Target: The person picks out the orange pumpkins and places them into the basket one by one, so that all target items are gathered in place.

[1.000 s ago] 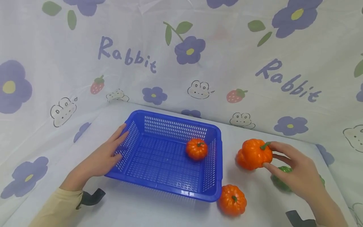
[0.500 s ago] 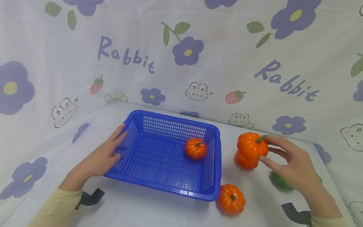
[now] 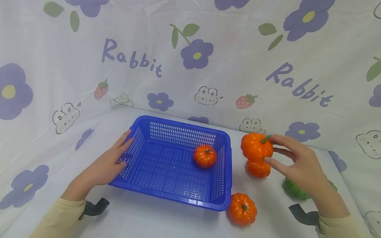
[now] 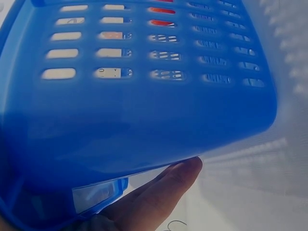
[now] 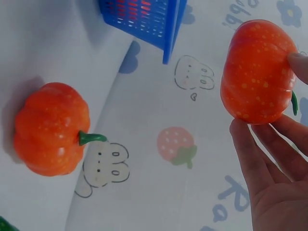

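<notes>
My right hand [image 3: 297,165] pinches a small orange pumpkin [image 3: 256,145] with a green stem, raised to the right of the blue plastic basket [image 3: 166,196]. In the right wrist view, the held pumpkin [image 5: 257,72] sits between the thumb and fingertips. Over at the basket's left side, my left hand [image 3: 107,162] grips the rim. The left wrist view shows a finger [image 4: 163,192] against the outside of the basket wall [image 4: 139,125]. Inside the basket, near its right wall, lies another orange pumpkin [image 3: 205,156].
An orange pumpkin [image 3: 258,168] stands on the white table, partly hidden by the held one. Another pumpkin [image 3: 242,210] lies by the basket's front right corner. Something green and ribbed [image 3: 294,189] shows under my right forearm. A flower-and-rabbit printed cloth [image 3: 178,76] hangs behind.
My right hand has lifted the pumpkin and carried it left toward the basket, uncovering more of the pumpkin behind it. My left hand and the basket stay in place.
</notes>
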Available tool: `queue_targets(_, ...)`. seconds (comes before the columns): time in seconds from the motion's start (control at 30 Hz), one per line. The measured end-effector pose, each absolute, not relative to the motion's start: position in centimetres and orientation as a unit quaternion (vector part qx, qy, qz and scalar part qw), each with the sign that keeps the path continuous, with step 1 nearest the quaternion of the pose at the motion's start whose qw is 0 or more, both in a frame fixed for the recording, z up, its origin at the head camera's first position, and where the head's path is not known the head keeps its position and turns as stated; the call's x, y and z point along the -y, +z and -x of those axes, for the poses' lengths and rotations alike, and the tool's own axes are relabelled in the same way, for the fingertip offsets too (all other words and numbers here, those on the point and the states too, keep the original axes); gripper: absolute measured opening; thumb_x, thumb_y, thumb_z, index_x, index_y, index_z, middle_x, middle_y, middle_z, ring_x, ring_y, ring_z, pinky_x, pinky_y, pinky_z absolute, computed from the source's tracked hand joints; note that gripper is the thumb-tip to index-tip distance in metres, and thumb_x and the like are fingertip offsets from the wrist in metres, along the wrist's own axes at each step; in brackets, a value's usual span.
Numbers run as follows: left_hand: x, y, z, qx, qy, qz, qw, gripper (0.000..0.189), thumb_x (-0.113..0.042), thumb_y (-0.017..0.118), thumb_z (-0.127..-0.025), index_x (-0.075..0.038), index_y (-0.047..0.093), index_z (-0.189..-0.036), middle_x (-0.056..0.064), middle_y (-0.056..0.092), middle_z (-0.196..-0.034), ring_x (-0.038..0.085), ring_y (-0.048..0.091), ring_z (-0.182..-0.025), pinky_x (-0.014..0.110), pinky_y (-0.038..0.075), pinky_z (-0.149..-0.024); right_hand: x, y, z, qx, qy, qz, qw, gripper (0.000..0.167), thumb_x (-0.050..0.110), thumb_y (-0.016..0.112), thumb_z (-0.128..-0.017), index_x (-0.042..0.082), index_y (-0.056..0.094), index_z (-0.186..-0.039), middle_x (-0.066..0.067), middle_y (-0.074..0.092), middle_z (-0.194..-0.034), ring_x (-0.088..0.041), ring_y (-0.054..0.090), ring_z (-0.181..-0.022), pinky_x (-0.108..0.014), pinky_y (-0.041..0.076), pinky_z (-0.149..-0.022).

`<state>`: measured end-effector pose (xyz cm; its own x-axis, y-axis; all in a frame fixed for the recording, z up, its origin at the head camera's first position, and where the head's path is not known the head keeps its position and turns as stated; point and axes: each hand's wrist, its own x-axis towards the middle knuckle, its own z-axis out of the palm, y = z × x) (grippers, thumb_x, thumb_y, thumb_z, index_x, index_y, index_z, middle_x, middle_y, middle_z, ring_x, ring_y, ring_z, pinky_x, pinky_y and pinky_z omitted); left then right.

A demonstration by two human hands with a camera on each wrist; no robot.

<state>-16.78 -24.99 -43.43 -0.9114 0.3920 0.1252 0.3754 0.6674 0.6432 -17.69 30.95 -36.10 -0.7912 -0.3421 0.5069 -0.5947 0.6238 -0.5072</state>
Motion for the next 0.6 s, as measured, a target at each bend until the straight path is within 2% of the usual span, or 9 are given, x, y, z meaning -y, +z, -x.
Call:
queue_targets(0.3, 24.8, -43.5, 16.9, -0.930, 0.307, -0.199, 0.019, 0.073, 0.003, 0.052, -0.101, 0.008, 0.024, -0.168, 0.015, -0.001, -0.182, 0.047, 0.015, -0.162, 0.066, 0.026, -0.124, -30.0, -35.7, 18.4, 0.882, 0.340, -0.273, 0.179, 0.073, -0.008, 0.092, -0.079, 0.004, 0.066, -0.146, -0.014, 0.069, -0.137, 0.006, 0.056, -0.126, -0.008, 0.047, -0.097)
queue_targets(0.4, 24.6, -43.3, 16.8, -0.937, 0.291, -0.190, 0.020, 0.073, 0.000, 0.052, -0.102, 0.006, 0.024, -0.169, 0.014, -0.001, -0.182, 0.050, 0.025, -0.159, 0.067, 0.032, -0.122, -29.6, -35.5, 18.6, 0.880, 0.341, -0.278, 0.179, 0.073, -0.008, 0.092, -0.079, 0.004, 0.066, -0.146, -0.013, 0.069, -0.138, 0.005, 0.057, -0.126, -0.008, 0.047, -0.097)
queue_targets(0.53, 24.5, -43.2, 16.7, -0.943, 0.276, -0.185, 0.018, 0.072, -0.002, 0.051, -0.104, 0.005, 0.024, -0.169, 0.015, 0.000, -0.182, 0.049, 0.045, -0.148, 0.066, 0.041, -0.117, -29.1, -35.3, 19.0, 0.877, 0.338, -0.289, 0.181, 0.074, -0.009, 0.092, -0.078, 0.005, 0.066, -0.146, -0.012, 0.070, -0.138, 0.004, 0.057, -0.126, -0.009, 0.048, -0.098)
queue_targets(0.6, 24.5, -43.2, 16.7, -0.944, 0.274, -0.185, 0.018, 0.071, -0.002, 0.051, -0.104, 0.005, 0.023, -0.169, 0.016, -0.001, -0.181, 0.048, 0.049, -0.145, 0.066, 0.042, -0.116, -28.9, -35.1, 19.1, 0.878, 0.333, -0.291, 0.183, 0.074, -0.008, 0.092, -0.079, 0.005, 0.066, -0.147, -0.012, 0.070, -0.138, 0.004, 0.057, -0.126, -0.009, 0.047, -0.098)
